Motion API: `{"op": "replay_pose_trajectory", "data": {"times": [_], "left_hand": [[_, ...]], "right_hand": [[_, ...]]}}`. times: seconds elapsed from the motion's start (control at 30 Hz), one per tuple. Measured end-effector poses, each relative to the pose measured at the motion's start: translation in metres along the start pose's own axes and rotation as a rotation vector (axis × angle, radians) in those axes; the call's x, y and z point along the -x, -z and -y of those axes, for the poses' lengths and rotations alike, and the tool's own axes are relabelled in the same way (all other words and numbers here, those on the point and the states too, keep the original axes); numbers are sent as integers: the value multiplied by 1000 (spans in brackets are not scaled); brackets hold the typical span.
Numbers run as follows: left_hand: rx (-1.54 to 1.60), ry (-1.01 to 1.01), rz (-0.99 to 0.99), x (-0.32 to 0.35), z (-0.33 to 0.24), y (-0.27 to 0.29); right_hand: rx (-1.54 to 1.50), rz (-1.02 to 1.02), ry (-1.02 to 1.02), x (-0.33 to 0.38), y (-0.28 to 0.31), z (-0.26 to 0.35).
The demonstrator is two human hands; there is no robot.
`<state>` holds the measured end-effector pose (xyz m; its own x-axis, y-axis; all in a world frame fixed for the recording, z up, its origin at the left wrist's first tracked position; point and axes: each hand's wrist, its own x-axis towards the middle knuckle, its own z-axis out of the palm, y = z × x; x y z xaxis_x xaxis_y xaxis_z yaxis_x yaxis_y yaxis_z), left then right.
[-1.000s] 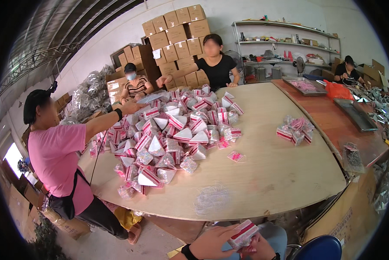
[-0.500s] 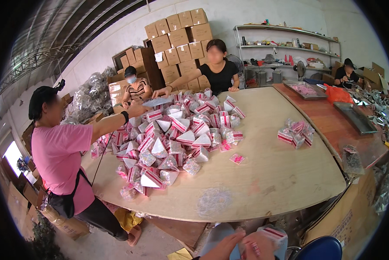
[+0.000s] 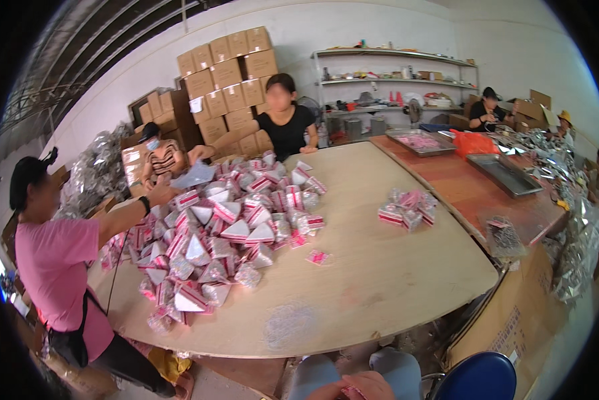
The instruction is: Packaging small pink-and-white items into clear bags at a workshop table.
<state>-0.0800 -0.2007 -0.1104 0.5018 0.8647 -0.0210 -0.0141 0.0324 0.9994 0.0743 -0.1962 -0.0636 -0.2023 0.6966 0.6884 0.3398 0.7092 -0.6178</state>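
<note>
At the lower edge, above my lap, my left hand and my right hand meet between my knees. The right hand's fingers curl inward, and a small bit of pink pattern shows beside them; what it belongs to is cut off by the frame. My left fingers are mostly hidden there too. Past my knees, a tangle of thin clear strands lies near the table's front edge. Farther in is a small flat pink packet. A large heap of clear-bagged, wedge-shaped pink and white packages covers the table's left half.
The wooden table curves in front of me. A smaller group of wedge packages sits on its right side. Metal trays rest on the reddish table beyond. A blue chair stands at my right. Co-workers stand or sit around the left and far sides.
My view has swung to the right, so the table sits farther left. The wedge package seen by my right hand has gone out of sight, and both hands are lower in the frame.
</note>
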Motion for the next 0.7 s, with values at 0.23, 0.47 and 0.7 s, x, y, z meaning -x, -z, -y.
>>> {"op": "replay_pose_trajectory", "data": {"times": [0.23, 0.47, 0.7], "left_hand": [[-38, 23, -25, 6, 3, 14], [-165, 76, -133, 0, -8, 14], [-1178, -394, -374, -5, -39, 99]], "right_hand": [[-588, 67, -360, 10, -9, -19], [-1038, 46, -865, 11, -5, -38], [-475, -273, -522, -56, 67, -44]]}}
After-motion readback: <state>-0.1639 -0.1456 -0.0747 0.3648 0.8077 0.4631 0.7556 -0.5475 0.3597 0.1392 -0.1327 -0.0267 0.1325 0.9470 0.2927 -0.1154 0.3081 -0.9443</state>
